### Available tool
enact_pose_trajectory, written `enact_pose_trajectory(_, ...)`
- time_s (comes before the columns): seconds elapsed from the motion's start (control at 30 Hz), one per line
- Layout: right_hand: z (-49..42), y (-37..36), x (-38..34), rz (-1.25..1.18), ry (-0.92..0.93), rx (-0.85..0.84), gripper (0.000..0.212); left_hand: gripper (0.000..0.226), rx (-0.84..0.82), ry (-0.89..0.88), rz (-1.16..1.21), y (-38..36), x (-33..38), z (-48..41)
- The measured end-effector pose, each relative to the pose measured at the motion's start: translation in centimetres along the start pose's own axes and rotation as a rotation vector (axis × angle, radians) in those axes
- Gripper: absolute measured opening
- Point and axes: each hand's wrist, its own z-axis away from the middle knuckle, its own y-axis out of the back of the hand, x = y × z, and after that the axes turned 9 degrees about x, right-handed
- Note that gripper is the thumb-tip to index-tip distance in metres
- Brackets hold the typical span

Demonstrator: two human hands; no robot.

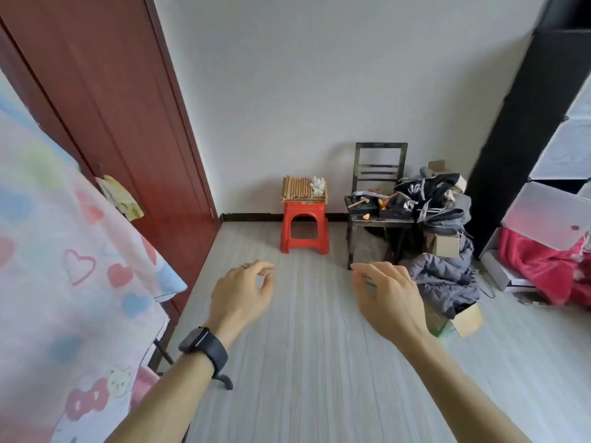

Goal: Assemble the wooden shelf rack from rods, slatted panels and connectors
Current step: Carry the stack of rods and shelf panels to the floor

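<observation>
Floor [303, 362]: pale striped boards running to the white wall [319, 91].
Left hand [243, 292]: above the floor, my fingers loosely curled, holding nothing; watch [204, 345] on the wrist.
Right hand [388, 295]: likewise loose and holding nothing.
Rods [295, 188]: stacked on the red stool [304, 230] by the wall, white connectors [317, 186] heaped at their right.
Room: red door [128, 123] and heart-print bedding [64, 266] left; chair [379, 187], clothes [444, 273], black cabinet [527, 123] right.
</observation>
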Motion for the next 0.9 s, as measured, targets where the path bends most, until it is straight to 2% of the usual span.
enact_pose_trajectory(0.13, -4.8, -4.2, 2.3, 0.000, -0.070, -0.100, 0.028, 0.025, -0.083, 0.064, -0.029, -3.8, -1.8, -4.8)
enact_pose_trajectory(0.37, -14.1, -13.6, 5.6, 0.053, -0.079, -0.232, 0.029, 0.025, -0.177, 0.100, -0.022, -11.3, -5.3, -15.5)
enact_pose_trajectory(0.9, -39.5, -29.4, 10.8, 0.091, -0.280, -0.249, 0.035, 0.030, -0.385, -0.009, -0.043, -26.5, -7.4, -45.8)
